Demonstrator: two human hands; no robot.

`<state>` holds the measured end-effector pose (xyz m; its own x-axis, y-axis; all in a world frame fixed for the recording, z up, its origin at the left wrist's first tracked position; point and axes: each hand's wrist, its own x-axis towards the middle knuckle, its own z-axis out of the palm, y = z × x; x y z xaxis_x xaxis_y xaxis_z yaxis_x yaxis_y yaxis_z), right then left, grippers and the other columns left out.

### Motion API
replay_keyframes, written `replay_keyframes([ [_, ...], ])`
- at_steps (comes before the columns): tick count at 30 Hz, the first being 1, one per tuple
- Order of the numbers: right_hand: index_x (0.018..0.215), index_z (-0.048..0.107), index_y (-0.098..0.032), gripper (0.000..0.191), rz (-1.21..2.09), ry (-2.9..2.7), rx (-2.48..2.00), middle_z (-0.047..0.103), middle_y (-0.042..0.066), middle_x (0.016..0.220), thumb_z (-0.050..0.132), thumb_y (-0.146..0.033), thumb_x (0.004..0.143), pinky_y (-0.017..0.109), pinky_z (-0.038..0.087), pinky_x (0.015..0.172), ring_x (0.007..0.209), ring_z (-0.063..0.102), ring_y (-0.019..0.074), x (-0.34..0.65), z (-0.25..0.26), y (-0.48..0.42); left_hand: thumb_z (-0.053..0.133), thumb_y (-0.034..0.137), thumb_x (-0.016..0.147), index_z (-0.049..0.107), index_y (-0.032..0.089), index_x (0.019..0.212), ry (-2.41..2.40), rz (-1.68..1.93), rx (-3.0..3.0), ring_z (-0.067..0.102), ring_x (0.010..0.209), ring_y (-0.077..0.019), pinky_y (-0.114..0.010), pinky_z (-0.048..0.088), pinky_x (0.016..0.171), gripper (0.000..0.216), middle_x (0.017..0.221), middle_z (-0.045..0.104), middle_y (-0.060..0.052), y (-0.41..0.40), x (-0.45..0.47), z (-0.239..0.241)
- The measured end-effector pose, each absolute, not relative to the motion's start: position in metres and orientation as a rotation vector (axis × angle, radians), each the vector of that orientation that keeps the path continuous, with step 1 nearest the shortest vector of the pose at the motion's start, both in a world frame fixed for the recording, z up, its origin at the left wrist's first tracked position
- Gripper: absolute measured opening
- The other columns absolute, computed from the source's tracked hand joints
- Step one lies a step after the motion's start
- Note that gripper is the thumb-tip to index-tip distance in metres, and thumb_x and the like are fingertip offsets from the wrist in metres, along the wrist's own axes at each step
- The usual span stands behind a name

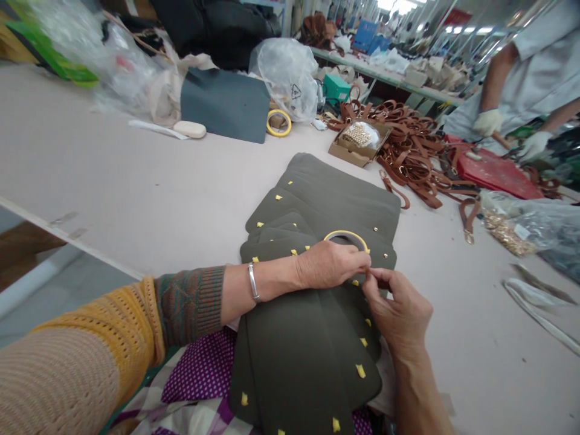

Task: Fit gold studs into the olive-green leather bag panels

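Note:
My left hand (333, 264) is closed on a roll of yellow tape (347, 234), held over a stack of dark olive-green panels (294, 356). Thumb and finger of my right hand (401, 308) are pinched together right at the left fingertips; whatever lies between them is too small to make out. The panels overlap in a fanned pile, from my lap up onto the table. Small bits of yellow tape (360, 371) stick near their edges and corners. Two small metal fittings (385, 255) show at the upper panels' right side.
A second yellow tape roll (278, 123) lies by a dark grey sheet (224, 103). Near them is a cream oval piece (189, 129). A cardboard box (357, 144) of gold hardware stands beside piled brown straps (414, 151). A gloved co-worker (525, 90) handles a red slab (493, 169) at right.

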<state>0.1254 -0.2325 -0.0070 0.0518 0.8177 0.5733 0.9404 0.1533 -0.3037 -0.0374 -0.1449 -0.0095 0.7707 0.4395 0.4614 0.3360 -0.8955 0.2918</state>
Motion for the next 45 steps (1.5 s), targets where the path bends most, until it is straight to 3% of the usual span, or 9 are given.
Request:
replay_keyframes([
  [6,0.078,0.068,-0.018,0.018,0.597,-1.185,-1.653,0.065,0.000,0.059,0.067,-0.036,0.077,0.026,0.051,0.050,0.049,0.060,0.0140,0.123,-0.007,-0.226,0.036,0.026,0.099,0.060,0.017,0.088,0.665,0.911,2.813,0.057,0.073,-0.0111,-0.022,0.040,0.059,0.028,0.083,0.062,-0.001,-0.149,-0.035,-0.005],
  [9,0.074,0.066,-0.016,0.022,0.721,-0.922,-1.602,0.063,-0.001,0.055,0.075,-0.035,0.069,0.025,0.052,0.046,0.045,0.058,0.0123,0.139,-0.012,-0.217,0.032,0.028,0.101,0.060,0.017,0.090,0.690,0.966,2.781,0.058,0.078,-0.0107,-0.021,0.041,0.062,0.032,0.085,0.062,-0.002,-0.150,-0.035,-0.004],
  [16,0.078,0.071,-0.014,0.035,0.762,-0.844,-1.675,0.067,0.002,0.067,0.084,-0.041,0.059,0.021,0.058,0.051,0.053,0.062,0.0108,0.182,-0.018,-0.197,0.044,0.016,0.094,0.059,0.018,0.099,0.913,0.654,2.921,0.060,0.080,-0.0173,-0.027,0.044,0.062,0.017,0.086,0.063,-0.003,-0.144,-0.032,-0.014],
  [27,0.083,0.072,-0.014,0.029,0.531,-1.251,-2.037,0.066,0.003,0.060,0.065,-0.041,0.073,0.022,0.050,0.044,0.045,0.061,0.0132,0.179,-0.015,-0.177,0.041,0.016,0.095,0.058,0.019,0.099,0.922,0.552,2.930,0.058,0.081,-0.0181,-0.028,0.045,0.064,0.018,0.090,0.063,-0.004,-0.145,-0.032,-0.011],
  [32,0.100,0.067,-0.014,0.046,0.543,-1.141,-2.030,0.068,0.003,0.061,0.072,-0.047,0.070,0.026,0.053,0.045,0.046,0.062,0.0154,0.186,-0.019,-0.184,0.043,0.013,0.093,0.058,0.019,0.099,0.904,0.588,2.936,0.058,0.080,-0.0181,-0.028,0.045,0.066,0.018,0.088,0.063,-0.004,-0.146,-0.032,-0.012],
  [37,0.086,0.071,-0.013,0.044,0.620,-1.085,-1.906,0.071,0.007,0.067,0.072,-0.053,0.070,0.028,0.057,0.052,0.054,0.066,0.0175,0.185,-0.024,-0.197,0.043,0.015,0.093,0.059,0.019,0.099,0.915,0.621,2.920,0.058,0.080,-0.0191,-0.030,0.046,0.065,0.018,0.088,0.062,-0.003,-0.145,-0.034,-0.014],
  [42,0.081,0.073,-0.013,0.041,0.333,-1.324,-2.040,0.069,0.007,0.058,0.059,-0.051,0.079,0.027,0.051,0.048,0.047,0.064,0.0177,0.168,-0.011,-0.189,0.045,0.013,0.092,0.059,0.019,0.102,0.890,0.568,2.923,0.057,0.080,-0.0171,-0.027,0.045,0.066,0.018,0.088,0.062,-0.004,-0.140,-0.029,-0.012],
  [45,0.073,0.073,-0.011,0.047,0.196,-1.474,-2.106,0.072,0.007,0.064,0.047,-0.048,0.085,0.025,0.052,0.063,0.064,0.069,0.0173,0.151,0.012,-0.197,0.044,0.015,0.093,0.060,0.017,0.094,0.828,0.555,2.872,0.054,0.082,-0.0147,-0.025,0.043,0.070,0.016,0.087,0.062,-0.003,-0.149,-0.031,-0.005],
])
